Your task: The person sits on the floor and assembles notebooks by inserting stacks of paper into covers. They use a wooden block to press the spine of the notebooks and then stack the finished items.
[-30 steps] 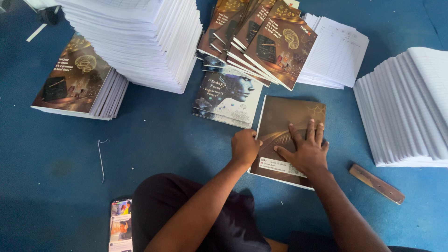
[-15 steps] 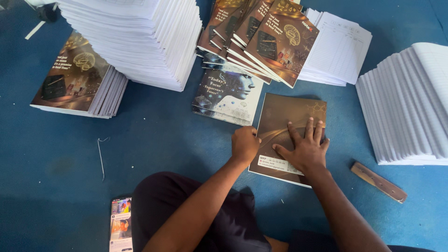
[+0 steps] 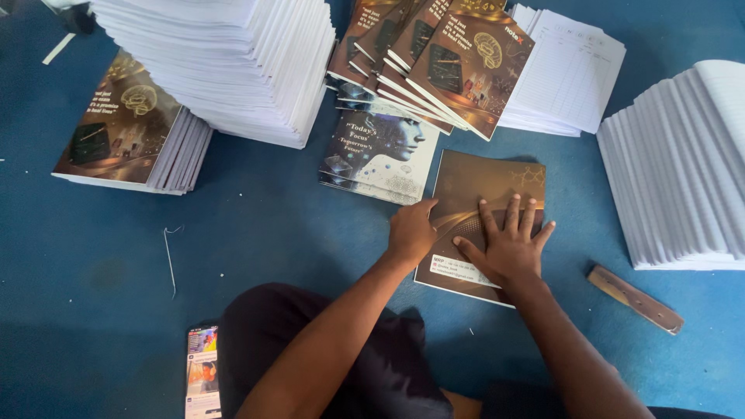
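Here, right hand (image 3: pixel 508 244) spread flat on brown notebook (image 3: pixel 485 221), left hand (image 3: pixel 411 231) loosely curled at its edge, grasping nothing, wooden stick (image 3: pixel 635 299) nearby on blue floor (image 3: pixel 256 225).

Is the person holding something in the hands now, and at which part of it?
Nothing is lifted. The right hand presses flat on the brown notebook's cover; the left hand pushes at its left edge.
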